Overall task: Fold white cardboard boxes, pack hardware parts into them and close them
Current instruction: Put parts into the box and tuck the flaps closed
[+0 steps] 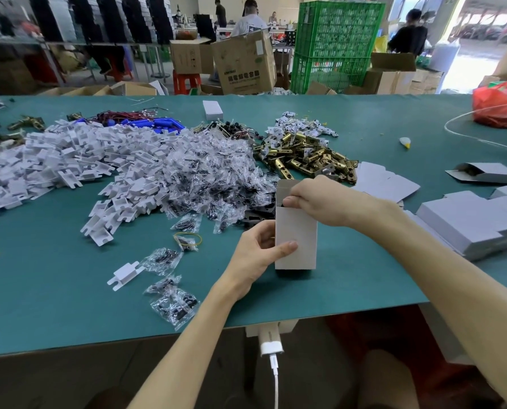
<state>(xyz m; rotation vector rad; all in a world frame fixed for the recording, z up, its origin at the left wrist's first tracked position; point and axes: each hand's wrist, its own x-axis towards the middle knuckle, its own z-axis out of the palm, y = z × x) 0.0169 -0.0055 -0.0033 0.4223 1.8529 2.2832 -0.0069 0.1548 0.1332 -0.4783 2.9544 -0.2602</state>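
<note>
A: Centre frame, the box (pixel 295 240) is showing smooth, matt white cardboard.
B: Above it the latches (pixel 305 159) are gleaming, glossy brass-coloured metal. Left, the bags (pixel 211 178) are glinting, clear crinkled plastic, on a matt green table cover (pixel 54 290).

white cardboard box (pixel 295 240) stands upright on green table (pixel 69 290) near the front edge, top open, lid flap (pixel 287 188) sticking up at the back; left hand (pixel 258 255) grips its lower left side, thumb across the front face, right hand (pixel 320 199) pinches at the open mouth, contents not visible. Behind it: heap of clear screw bags (pixel 211 175), white plastic parts (pixel 78 160) to their left, brass latch bolts (pixel 305 157) further back. Flat box blanks (pixel 385 184) just right, folded white boxes (pixel 464 222) stacked far right
</note>
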